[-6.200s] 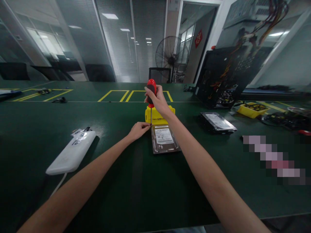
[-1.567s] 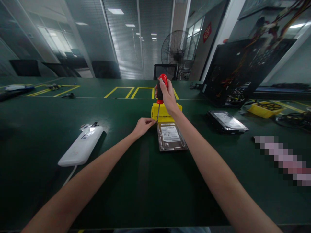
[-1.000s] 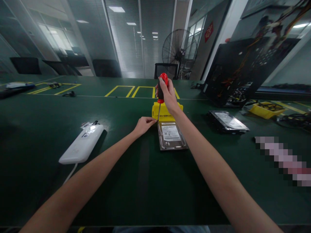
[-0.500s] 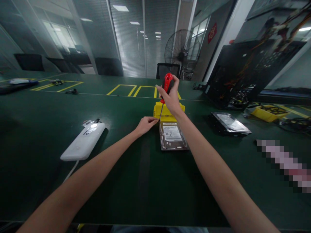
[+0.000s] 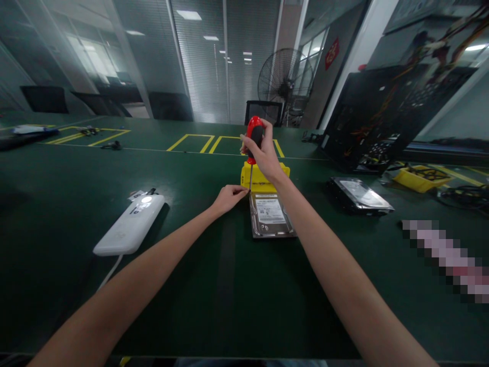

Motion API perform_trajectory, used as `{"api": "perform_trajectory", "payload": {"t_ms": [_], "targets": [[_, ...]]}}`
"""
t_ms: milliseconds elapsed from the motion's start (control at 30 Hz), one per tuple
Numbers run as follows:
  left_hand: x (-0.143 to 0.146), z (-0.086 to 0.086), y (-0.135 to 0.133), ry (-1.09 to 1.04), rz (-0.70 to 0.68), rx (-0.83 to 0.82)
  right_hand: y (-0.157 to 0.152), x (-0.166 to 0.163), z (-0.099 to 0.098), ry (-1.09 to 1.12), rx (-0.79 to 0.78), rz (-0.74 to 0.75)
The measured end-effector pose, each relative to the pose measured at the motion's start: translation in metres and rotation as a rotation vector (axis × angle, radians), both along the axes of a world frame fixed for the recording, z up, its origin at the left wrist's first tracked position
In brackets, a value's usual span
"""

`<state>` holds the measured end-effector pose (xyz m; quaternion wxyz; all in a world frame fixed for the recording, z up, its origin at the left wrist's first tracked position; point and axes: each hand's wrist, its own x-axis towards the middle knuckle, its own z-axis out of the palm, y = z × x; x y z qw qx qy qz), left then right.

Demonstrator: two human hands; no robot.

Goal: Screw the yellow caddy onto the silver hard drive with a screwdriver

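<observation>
My right hand (image 5: pixel 266 153) is closed around the red and black handle of a screwdriver (image 5: pixel 254 133), which stands nearly upright. Its thin shaft points down to the far left corner of a hard drive (image 5: pixel 271 211) lying flat, label up. Fingers pinched, my left hand (image 5: pixel 230 197) is at that same corner, beside the screwdriver's tip. Whatever those fingertips hold is too small to make out. Directly behind the drive sits a yellow bin (image 5: pixel 263 178), partly covered by my right hand and wrist.
A white power strip (image 5: pixel 132 224) with a cable lies to the left. On the right are a second hard drive (image 5: pixel 359 195), a yellow tray (image 5: pixel 422 178) with cables, and a black computer case (image 5: pixel 385 117). Yellow tape outlines (image 5: pixel 191 135) mark the green table's far side.
The screwdriver's handle has shifted left and stands more upright, my right hand moving with it. The tip stays at the drive's corner, and my left hand remains there.
</observation>
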<state>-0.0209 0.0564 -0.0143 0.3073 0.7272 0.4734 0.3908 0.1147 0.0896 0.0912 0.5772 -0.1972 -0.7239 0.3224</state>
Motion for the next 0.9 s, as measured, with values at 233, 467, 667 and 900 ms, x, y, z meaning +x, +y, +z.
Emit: {"api": "perform_trajectory", "payload": {"t_ms": [233, 467, 667, 900], "targets": [[0.0012, 0.0023, -0.0003, 0.028, 0.017, -0.017, 0.0038, 0.0008, -0.0015, -0.11, 0.034, -0.128], [0.0, -0.0007, 0.0016, 0.029, 0.021, -0.005, 0.0004, -0.002, 0.0006, -0.15, 0.018, -0.095], [-0.0015, -0.0046, 0.0039, 0.009, 0.012, -0.001, 0.0017, -0.0027, 0.001, -0.157, -0.018, -0.071], [-0.0021, -0.0037, 0.0021, -0.012, 0.02, 0.015, 0.0001, 0.0001, 0.0039, -0.168, -0.026, -0.042]]}}
